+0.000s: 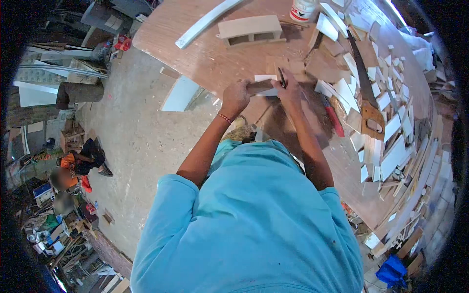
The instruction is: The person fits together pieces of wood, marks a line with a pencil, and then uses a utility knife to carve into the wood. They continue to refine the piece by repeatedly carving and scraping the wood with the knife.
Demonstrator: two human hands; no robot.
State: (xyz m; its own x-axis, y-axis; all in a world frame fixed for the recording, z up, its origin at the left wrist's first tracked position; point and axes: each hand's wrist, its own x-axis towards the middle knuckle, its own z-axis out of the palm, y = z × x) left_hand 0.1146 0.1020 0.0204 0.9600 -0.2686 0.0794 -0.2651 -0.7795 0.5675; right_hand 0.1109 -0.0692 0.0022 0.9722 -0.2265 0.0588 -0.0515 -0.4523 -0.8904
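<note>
Over the near edge of the table, my left hand (236, 99) is closed on one end of a small brown wood block (259, 87). My right hand (289, 92) meets the block's other end and grips a dark, thin marking tool, likely a pen (282, 77), tilted up between the fingers. Beneath the block shows a white-faced board piece (264, 78). Farther back stands a small wooden box frame (250, 30) with two openings. My fingertips are partly hidden by the block and pen.
A handsaw (367, 93) lies on the right among several white offcuts (393, 151). Near it is a red-handled tool (334, 117). A white tub (302, 10) and a curved white strip (207, 23) sit at the back. A person (73, 163) sits low at far left.
</note>
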